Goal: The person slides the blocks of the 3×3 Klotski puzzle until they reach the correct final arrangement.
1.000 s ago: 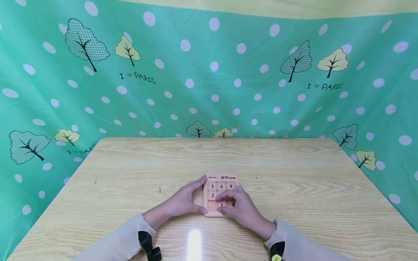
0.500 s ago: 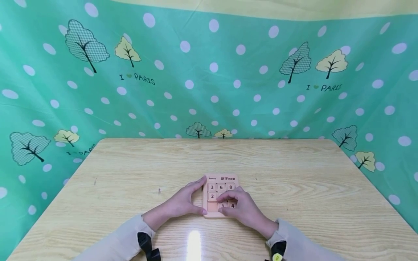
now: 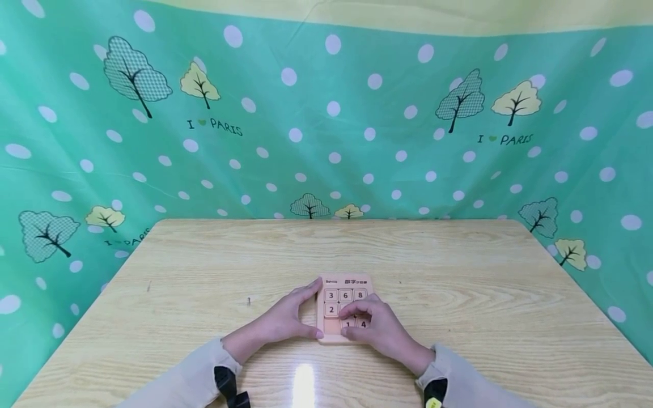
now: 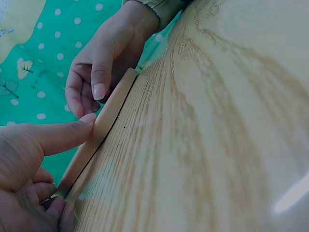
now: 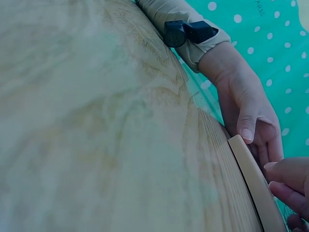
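Note:
A pale pink number slide puzzle [image 3: 333, 339] lies flat on the table. Its visible tiles read 3, 6, 8, 2, 1 and 4, and the bottom-left slot [image 3: 331, 326] is bare. My left hand [image 3: 283, 318] grips the puzzle's left side, thumb at the near corner and index finger at the far one. Over the lower right tiles is my right hand [image 3: 381, 328], its index fingertip beside the 2 tile [image 3: 331, 309] and its thumb tip at the 1 tile [image 3: 348, 324]. It hides part of the middle row. Both wrist views show the puzzle's side edge [image 4: 104, 128] [image 5: 253, 181].
The light wood-grain table [image 3: 204, 266] extends all around the puzzle. A green dotted cloth [image 3: 326, 130] with printed trees hangs behind and beside it. Black camera straps [image 3: 229, 385] sit on the sleeves, and a bright reflection [image 3: 303, 385] shows on the near tabletop.
The 1 tile has shifted very slightly right, away from the bare slot, with my right fingers. My left hand keeps its hold. The head view has tilted up a little.

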The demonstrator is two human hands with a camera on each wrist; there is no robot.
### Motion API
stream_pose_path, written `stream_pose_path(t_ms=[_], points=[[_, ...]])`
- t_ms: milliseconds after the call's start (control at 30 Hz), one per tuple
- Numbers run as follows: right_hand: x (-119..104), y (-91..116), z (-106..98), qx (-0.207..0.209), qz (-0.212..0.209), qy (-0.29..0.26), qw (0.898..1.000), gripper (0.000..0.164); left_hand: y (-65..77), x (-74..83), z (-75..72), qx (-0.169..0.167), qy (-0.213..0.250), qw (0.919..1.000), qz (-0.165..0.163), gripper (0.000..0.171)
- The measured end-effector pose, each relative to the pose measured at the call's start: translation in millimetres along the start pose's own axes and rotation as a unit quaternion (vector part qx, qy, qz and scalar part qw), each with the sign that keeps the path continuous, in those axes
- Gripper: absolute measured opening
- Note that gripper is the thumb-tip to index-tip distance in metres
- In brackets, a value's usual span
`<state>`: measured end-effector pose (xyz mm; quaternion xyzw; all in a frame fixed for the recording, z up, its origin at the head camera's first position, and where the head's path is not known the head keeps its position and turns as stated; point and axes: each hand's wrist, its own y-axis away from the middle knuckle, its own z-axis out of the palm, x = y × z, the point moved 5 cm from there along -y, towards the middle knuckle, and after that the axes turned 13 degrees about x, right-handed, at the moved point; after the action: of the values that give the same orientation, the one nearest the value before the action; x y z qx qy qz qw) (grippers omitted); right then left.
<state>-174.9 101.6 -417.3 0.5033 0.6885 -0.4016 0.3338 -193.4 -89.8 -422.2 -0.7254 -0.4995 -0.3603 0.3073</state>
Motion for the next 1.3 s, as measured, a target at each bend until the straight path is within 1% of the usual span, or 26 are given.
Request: stream_pose_path(t_ms=[233,433,567,800,967,1167,1300], points=[[3,-2,0,0.015,0.001,-0.013,1.000,0.023,0.9,-0.9,-0.1,-0.001,-0.005,1.0000,0.001,0.103],[2,-4,-1,0.020,-0.013,-0.024,0.999,0.023,0.7,-0.7,-0.4,-0.001,-0.005,1.0000,0.001,0.102],[3,-6,1,0.024,-0.019,-0.013,0.999,0.025,0.9,-0.4,-1.3,-0.002,-0.008,1.0000,0.001,0.102],[0,-8,1,0.030,-0.032,-0.013,0.999,0.028,0.0,2.2,-3.3,0.000,-0.014,0.9998,0.016,0.103],[1,-10,1,0.030,-0.033,-0.010,0.999,0.029,-0.8,2.4,-1.8,-0.003,-0.008,0.9999,0.013,0.103],[1,-13,0,0.035,-0.033,0.014,0.999,0.026,-0.8,2.9,-0.7,-0.004,-0.007,0.9999,0.012,0.103],[1,-14,1,0.032,-0.033,0.011,0.999,0.026,-0.3,2.6,-0.2,-0.004,-0.006,0.9999,0.009,0.103]])
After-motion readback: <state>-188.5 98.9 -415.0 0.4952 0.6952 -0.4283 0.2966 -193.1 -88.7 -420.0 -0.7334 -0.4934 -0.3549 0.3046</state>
